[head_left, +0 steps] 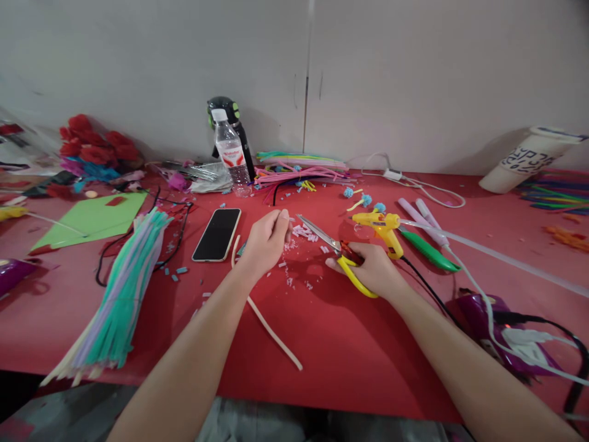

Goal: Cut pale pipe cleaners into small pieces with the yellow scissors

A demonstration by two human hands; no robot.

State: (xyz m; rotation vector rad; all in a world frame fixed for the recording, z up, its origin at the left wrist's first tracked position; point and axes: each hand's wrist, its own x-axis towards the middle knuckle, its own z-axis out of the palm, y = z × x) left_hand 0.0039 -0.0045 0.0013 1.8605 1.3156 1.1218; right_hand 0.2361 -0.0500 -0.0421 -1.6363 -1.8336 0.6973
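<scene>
In my right hand [363,270] are scissors [324,235] with yellow and red handles, their blades pointing up and left. My left hand [269,242] is closed, thumb against fingers, just left of the scissor tips; what it holds is too small to make out. Short pale pink pieces [304,232] and fine scraps lie on the red table [340,362] between the hands. A cream pipe cleaner [276,334] runs under my left wrist toward the front. A black-screened phone [217,235] lies left of that hand.
A teal and lilac pipe cleaner bundle [126,294] lies left. Behind stand a water bottle [232,156] and a black flask [242,138]. A yellow glue gun [381,228], its cord, a green tool [430,250] and a purple power strip [488,319] are right; a cup [527,159] leans farther back.
</scene>
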